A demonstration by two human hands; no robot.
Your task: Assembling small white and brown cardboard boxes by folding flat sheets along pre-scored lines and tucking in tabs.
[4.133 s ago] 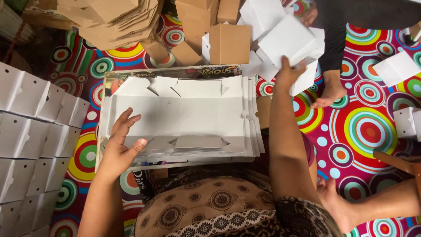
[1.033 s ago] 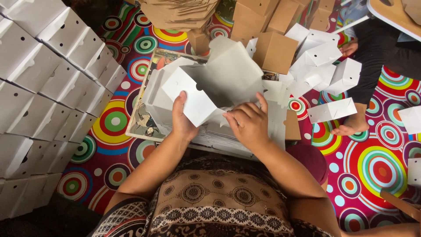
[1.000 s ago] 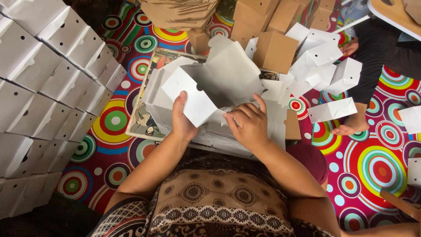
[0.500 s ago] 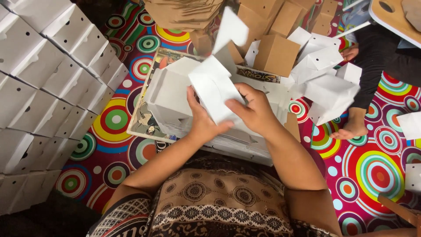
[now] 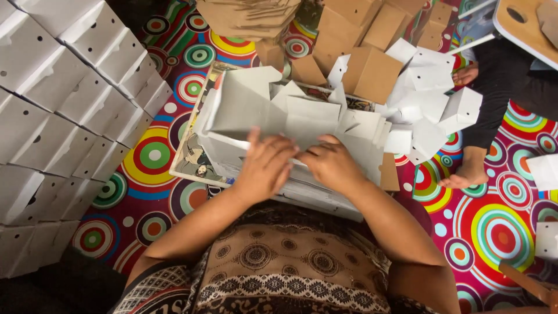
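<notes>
L hand [image 5: 264,168] & R hand [image 5: 332,166] side by side, both pressing flat on white carton blank [image 5: 279,113]; blank lies directly ahead, long axis left-right, R hand slightly nearer centre.

A white cardboard box blank [image 5: 285,113] — half-folded, flaps splayed upward — apparently atop a stack of flat blanks [image 5: 325,195].

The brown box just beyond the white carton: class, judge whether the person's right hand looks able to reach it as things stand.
Probably yes. The brown box sits just behind the half-folded white carton, uncovered, but the right hand is pressing on that carton with the left hand and would have to let go.
</notes>
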